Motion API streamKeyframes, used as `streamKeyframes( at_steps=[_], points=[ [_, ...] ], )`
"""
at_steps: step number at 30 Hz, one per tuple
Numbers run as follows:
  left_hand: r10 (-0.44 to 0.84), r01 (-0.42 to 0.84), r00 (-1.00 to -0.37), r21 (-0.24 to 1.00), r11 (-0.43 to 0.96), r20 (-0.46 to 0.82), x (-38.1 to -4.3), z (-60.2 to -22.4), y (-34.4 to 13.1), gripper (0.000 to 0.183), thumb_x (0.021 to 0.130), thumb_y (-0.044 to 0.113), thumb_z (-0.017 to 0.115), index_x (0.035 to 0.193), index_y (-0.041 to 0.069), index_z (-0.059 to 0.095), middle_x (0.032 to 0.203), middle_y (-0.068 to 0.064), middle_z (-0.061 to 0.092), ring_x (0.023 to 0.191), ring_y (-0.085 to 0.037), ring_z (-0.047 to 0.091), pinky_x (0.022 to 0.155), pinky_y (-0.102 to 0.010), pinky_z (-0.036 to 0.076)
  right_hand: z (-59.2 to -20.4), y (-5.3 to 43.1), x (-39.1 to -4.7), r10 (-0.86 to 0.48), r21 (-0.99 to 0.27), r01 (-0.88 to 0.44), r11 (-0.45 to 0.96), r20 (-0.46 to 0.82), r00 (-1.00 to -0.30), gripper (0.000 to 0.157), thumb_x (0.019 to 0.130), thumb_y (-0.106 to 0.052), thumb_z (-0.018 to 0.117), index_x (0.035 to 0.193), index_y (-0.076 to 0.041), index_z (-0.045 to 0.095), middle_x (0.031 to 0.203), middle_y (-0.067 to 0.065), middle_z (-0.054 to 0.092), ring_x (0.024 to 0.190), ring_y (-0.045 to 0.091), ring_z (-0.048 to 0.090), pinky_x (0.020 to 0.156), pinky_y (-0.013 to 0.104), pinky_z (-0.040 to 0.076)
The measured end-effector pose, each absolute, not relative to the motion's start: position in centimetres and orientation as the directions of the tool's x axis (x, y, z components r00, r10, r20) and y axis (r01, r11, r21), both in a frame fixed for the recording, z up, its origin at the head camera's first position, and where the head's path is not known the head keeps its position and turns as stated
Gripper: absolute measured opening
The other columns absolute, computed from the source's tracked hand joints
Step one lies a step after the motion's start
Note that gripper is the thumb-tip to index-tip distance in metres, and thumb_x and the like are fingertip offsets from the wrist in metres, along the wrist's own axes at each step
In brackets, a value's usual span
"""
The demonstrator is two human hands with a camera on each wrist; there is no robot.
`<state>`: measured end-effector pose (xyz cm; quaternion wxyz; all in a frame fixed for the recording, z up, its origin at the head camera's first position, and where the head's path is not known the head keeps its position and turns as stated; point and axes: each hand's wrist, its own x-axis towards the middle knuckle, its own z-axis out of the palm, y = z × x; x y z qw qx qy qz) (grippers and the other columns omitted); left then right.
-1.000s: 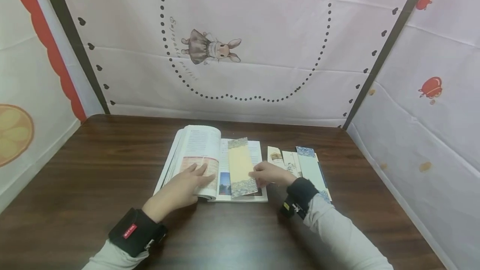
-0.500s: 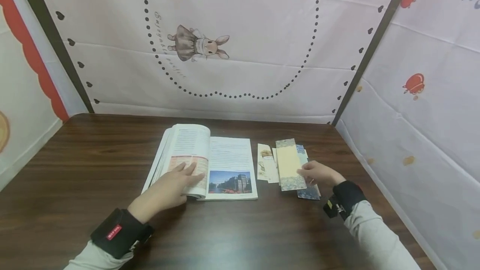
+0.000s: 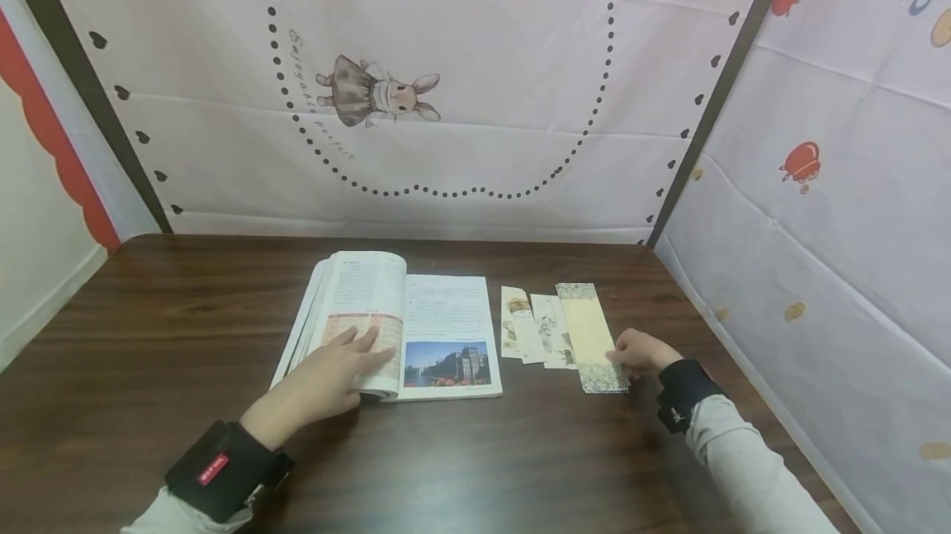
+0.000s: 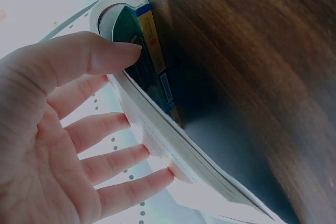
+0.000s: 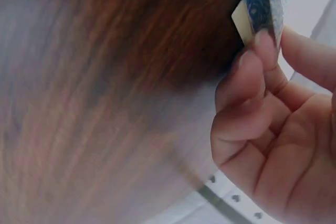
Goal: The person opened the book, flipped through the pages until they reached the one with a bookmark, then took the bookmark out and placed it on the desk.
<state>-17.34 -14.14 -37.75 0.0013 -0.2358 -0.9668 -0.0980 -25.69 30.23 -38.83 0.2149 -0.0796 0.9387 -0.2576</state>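
Observation:
In the head view an open book (image 3: pixel 444 307) lies at the middle of the table, a castle photo on its right page. My left hand (image 3: pixel 338 369) rests on the raised left pages (image 3: pixel 366 282), fingers spread; the left wrist view shows the thumb (image 4: pixel 113 56) by their lower edge. To the right, my right hand (image 3: pixel 642 352) pinches a cream bookmark (image 3: pixel 590 328) with patterned ends by its lower right edge. It lies over the other bookmarks; a blue-patterned bookmark (image 5: pixel 254 1) shows beside the thumb and fingertips in the right wrist view.
Several illustrated bookmarks (image 3: pixel 550 328) overlap between the book and the cream one. Dark wood forms the tabletop (image 3: pixel 446 468). A printed white cloth (image 3: pixel 475 105) hangs behind the table, with another cloth wall (image 3: pixel 832 270) on the right.
My right hand has carried the cream bookmark off the book's right page, rightward onto the other bookmarks, uncovering the photo. The left hand stays on the pages. The head view has shifted.

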Motion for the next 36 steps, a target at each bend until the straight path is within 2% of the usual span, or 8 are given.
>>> streamKeyframes(
  at_steps=[5, 9, 15, 19, 23, 27, 31, 36],
  points=[
    [0.448, 0.448, -0.893, 0.204, 0.870, 0.050, -17.3, -37.8, -14.2, 0.064, 0.069, 0.002, 0.077, 0.130, 0.013, 0.058, 0.142, -0.024, 0.043, 0.126, -0.053, 0.041, 0.095, -0.059, 0.042, -39.0, 29.5, -25.7, -0.173, -0.312, -0.069, 0.948, -0.320, -0.931, 0.032, 0.092, -0.017, 0.057, 0.063, -0.006, 0.050, 0.049, -0.002, 0.045, 0.045, 0.009, 0.043, 0.045, 0.020, 0.036],
    [0.448, 0.451, -0.892, 0.197, 0.870, 0.064, -17.2, -37.7, -14.3, 0.064, 0.069, 0.001, 0.076, 0.129, 0.013, 0.058, 0.141, -0.024, 0.044, 0.125, -0.053, 0.041, 0.095, -0.059, 0.043, -38.8, 29.1, -26.2, -0.142, -0.220, -0.086, 0.972, -0.251, -0.957, 0.029, 0.088, -0.019, 0.064, 0.068, -0.001, 0.053, 0.055, 0.002, 0.048, 0.047, 0.013, 0.048, 0.047, 0.023, 0.039],
    [0.454, 0.461, -0.887, 0.193, 0.866, 0.082, -17.3, -37.9, -14.4, 0.065, 0.068, 0.001, 0.076, 0.129, 0.012, 0.058, 0.140, -0.025, 0.045, 0.124, -0.053, 0.042, 0.095, -0.059, 0.043, -38.5, 26.8, -26.6, -0.252, -0.193, -0.243, 0.951, -0.022, -0.967, 0.019, 0.078, -0.011, 0.069, 0.071, -0.002, 0.054, 0.064, 0.005, 0.055, 0.058, 0.017, 0.051, 0.053, 0.029, 0.041],
    [0.452, 0.457, -0.889, 0.201, 0.867, 0.072, -17.3, -38.1, -14.3, 0.066, 0.068, 0.000, 0.076, 0.130, 0.012, 0.058, 0.140, -0.026, 0.044, 0.124, -0.053, 0.042, 0.095, -0.059, 0.042, -38.1, 22.9, -25.8, -0.384, -0.250, -0.383, 0.889, 0.048, -0.922, 0.016, 0.081, -0.013, 0.070, 0.084, -0.002, 0.058, 0.075, 0.009, 0.064, 0.066, 0.020, 0.060, 0.061, 0.034, 0.050],
    [0.442, 0.446, -0.895, 0.198, 0.873, 0.065, -17.2, -38.2, -14.4, 0.065, 0.068, 0.001, 0.076, 0.130, 0.012, 0.058, 0.141, -0.025, 0.045, 0.124, -0.053, 0.042, 0.096, -0.059, 0.042, -37.9, 18.4, -25.0, -0.545, -0.291, -0.525, 0.800, 0.014, -0.839, 0.037, 0.083, -0.020, 0.071, 0.110, 0.003, 0.060, 0.102, 0.016, 0.067, 0.095, 0.028, 0.065, 0.083, 0.040, 0.053],
    [0.440, 0.445, -0.895, 0.191, 0.875, 0.072, -17.0, -38.2, -14.3, 0.064, 0.069, 0.000, 0.076, 0.129, 0.012, 0.058, 0.140, -0.024, 0.046, 0.124, -0.052, 0.043, 0.096, -0.058, 0.042, -38.3, 14.9, -24.3, -0.645, -0.270, -0.604, 0.750, -0.095, -0.758, 0.065, 0.081, -0.035, 0.072, 0.132, 0.000, 0.051, 0.135, 0.017, 0.054, 0.126, 0.031, 0.051, 0.105, 0.043, 0.041],
    [0.439, 0.443, -0.896, 0.188, 0.877, 0.065, -16.9, -38.2, -14.1, 0.064, 0.068, -0.001, 0.075, 0.128, 0.011, 0.059, 0.140, -0.025, 0.046, 0.124, -0.052, 0.044, 0.096, -0.057, 0.043, -39.1, 12.8, -23.7, -0.686, -0.207, -0.656, 0.726, -0.166, -0.708, 0.082, 0.076, -0.046, 0.074, 0.140, -0.005, 0.042, 0.147, 0.015, 0.040, 0.135, 0.030, 0.041, 0.109, 0.043, 0.036],
    [0.424, 0.424, -0.904, 0.199, 0.883, 0.044, -16.8, -37.9, -14.1, 0.064, 0.068, -0.001, 0.074, 0.129, 0.010, 0.059, 0.141, -0.024, 0.045, 0.126, -0.051, 0.042, 0.098, -0.057, 0.042, -39.4, 11.6, -23.5, -0.693, -0.127, -0.682, 0.720, -0.179, -0.698, 0.088, 0.072, -0.052, 0.075, 0.140, -0.007, 0.043, 0.148, 0.013, 0.039, 0.135, 0.027, 0.041, 0.109, 0.043, 0.037]
  ],
)
